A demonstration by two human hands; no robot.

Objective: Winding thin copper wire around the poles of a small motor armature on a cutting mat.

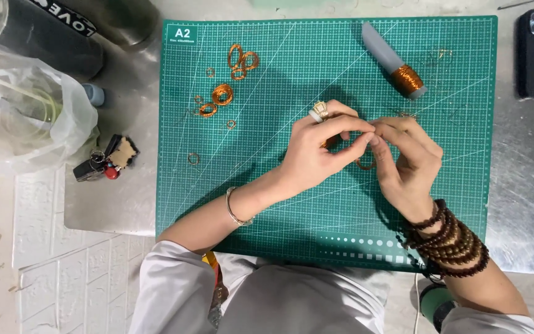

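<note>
Pinching a thin copper wire ring (364, 164) between fingertips closed narrow near the middle of the green cutting mat (465, 185), the left hand (316, 154) and right hand (406, 167) could let it spring loose toward the finished coils (222, 94) by the mat's far-left corner.
</note>
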